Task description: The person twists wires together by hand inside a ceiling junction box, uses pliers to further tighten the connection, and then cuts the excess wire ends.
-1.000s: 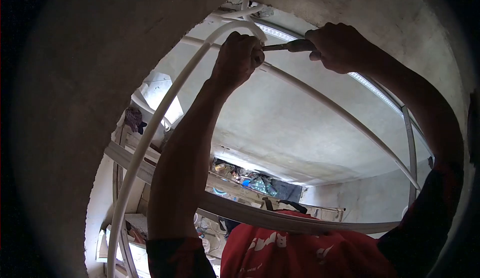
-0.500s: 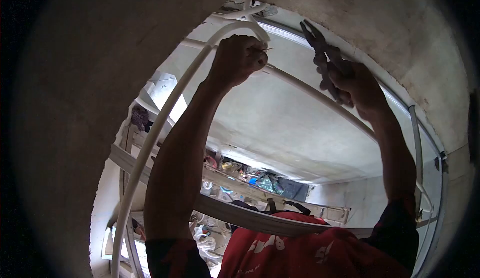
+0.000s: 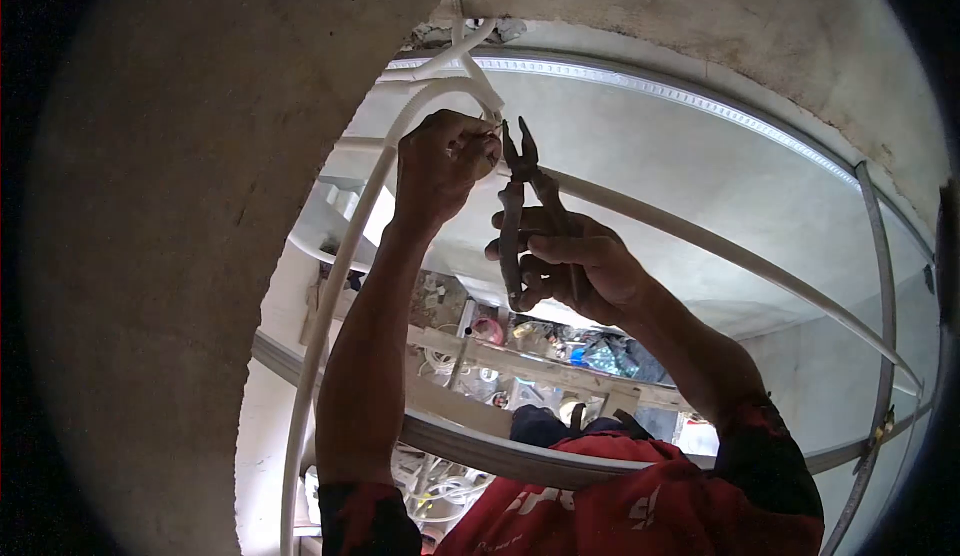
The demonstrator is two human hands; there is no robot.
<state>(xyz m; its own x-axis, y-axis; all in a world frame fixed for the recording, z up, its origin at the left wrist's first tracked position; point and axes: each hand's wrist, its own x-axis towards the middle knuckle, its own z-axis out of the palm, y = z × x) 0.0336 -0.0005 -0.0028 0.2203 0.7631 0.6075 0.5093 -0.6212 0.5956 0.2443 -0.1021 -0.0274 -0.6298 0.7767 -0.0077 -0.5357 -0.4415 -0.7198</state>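
My left hand (image 3: 445,168) is closed in a pinch at the end of a curved white conduit (image 3: 350,246); what its fingers hold is too small to make out. My right hand (image 3: 575,261) grips dark pliers (image 3: 522,161) by the handles. The jaws of the pliers are parted and point up, just right of my left fingertips. A thin wire end (image 3: 498,116) shows faintly between the conduit mouth and the jaws.
A long pale pipe (image 3: 700,236) crosses behind the pliers to the right. A perforated metal rail (image 3: 650,81) curves above. Below runs a grey metal bar (image 3: 490,448), with coiled tubing (image 3: 450,486) and assorted items far beneath. Rough concrete (image 3: 170,206) fills the left.
My right hand has brought the pliers left, from beside the upper rail to next to my left hand. The view has shifted, and my left hand sits slightly lower and further left in it.
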